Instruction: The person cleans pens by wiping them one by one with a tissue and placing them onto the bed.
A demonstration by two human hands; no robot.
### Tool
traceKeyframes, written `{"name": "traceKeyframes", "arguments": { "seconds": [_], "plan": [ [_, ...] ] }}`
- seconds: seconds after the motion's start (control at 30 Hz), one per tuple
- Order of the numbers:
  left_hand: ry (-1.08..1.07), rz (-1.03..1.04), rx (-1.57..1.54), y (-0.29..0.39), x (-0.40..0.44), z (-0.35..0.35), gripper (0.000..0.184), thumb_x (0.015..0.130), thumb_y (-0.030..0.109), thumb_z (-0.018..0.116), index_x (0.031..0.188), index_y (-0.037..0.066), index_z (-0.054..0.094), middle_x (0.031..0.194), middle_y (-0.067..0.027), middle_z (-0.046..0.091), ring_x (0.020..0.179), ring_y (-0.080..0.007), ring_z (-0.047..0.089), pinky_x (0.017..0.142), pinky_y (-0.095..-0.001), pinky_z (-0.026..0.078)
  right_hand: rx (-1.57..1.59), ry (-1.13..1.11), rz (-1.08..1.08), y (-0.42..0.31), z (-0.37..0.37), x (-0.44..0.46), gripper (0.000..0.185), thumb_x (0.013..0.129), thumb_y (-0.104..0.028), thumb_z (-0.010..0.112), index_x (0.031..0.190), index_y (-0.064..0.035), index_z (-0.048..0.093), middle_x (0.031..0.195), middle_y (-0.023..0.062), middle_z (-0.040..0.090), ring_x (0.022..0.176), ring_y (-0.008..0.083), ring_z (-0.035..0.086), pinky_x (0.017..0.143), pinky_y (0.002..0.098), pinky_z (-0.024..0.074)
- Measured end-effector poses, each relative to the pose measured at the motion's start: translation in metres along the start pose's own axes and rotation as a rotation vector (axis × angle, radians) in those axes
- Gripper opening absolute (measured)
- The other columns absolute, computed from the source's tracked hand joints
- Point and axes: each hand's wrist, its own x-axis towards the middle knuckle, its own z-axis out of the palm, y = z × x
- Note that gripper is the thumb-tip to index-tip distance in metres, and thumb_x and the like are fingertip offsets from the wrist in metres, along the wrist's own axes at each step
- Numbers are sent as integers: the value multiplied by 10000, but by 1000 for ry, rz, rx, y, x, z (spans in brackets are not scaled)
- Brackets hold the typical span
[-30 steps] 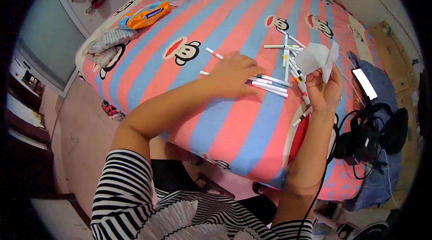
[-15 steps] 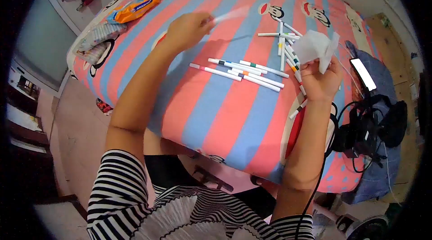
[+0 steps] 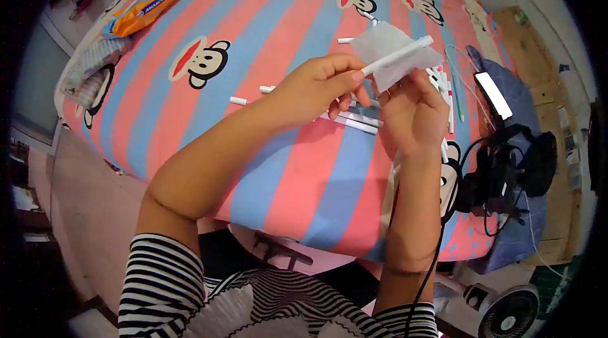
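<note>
My left hand (image 3: 323,88) pinches the end of a white marker (image 3: 399,54), which points up and to the right over a white tissue (image 3: 389,34). The tissue rests on the raised fingers of my right hand (image 3: 415,110), held at its lower edge. Beneath and beside my left hand, several white markers (image 3: 354,124) lie on the striped bedsheet (image 3: 304,192). More markers (image 3: 451,107) lie to the right, behind my right hand, partly hidden by it and the tissue.
An orange packet (image 3: 147,10) and a clear plastic package (image 3: 98,59) lie at the bed's left side. On the right are a phone with a bright screen (image 3: 493,95), black cables and a black device (image 3: 484,186). A fan (image 3: 508,322) stands at the lower right.
My left hand has moved right from the left of the bed, bringing the marker to the tissue. My right hand has shifted slightly left with the tissue. The camera view has shifted too.
</note>
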Motion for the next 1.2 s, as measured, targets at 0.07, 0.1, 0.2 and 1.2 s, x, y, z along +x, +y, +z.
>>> {"name": "traceKeyframes", "arguments": {
  "seconds": [0.07, 0.1, 0.2, 1.2],
  "plan": [
    [-9, -21, -29, -2, 0, 0, 262, 920, 258, 451, 1013, 30, 542, 756, -11, 594, 528, -43, 440, 451, -176, 377, -103, -36, -7, 4, 2, 0, 355, 858, -132, 443, 1195, -20, 440, 1156, 87, 507, 1059, 209, 474, 905, 376, 373],
    [-19, -26, 12, -2, 0, 0, 256, 920, 250, 449, 988, 22, 545, 762, -24, 598, 539, -51, 460, 458, -184, 392, -180, -43, -22, 6, 3, 0, 349, 864, -137, 452, 1189, -12, 444, 1145, 86, 515, 1051, 200, 480, 902, 362, 375],
    [-61, -68, 44, -2, -1, 0, 293, 925, 268, 428, 954, 4, 551, 764, -55, 606, 548, -72, 508, 467, -198, 420, -345, -5, -37, 11, 9, -2, 341, 876, -160, 488, 1171, 6, 455, 1110, 81, 534, 1016, 179, 501, 890, 327, 378],
    [-147, -152, -132, -11, 1, -4, 366, 910, 334, 375, 705, 59, 504, 555, -14, 444, 515, -116, 422, 512, -262, 372, -315, 174, -182, -10, -5, 8, 314, 876, -174, 540, 1144, -20, 485, 1079, 63, 541, 987, 159, 519, 846, 300, 414]
  ]
}}
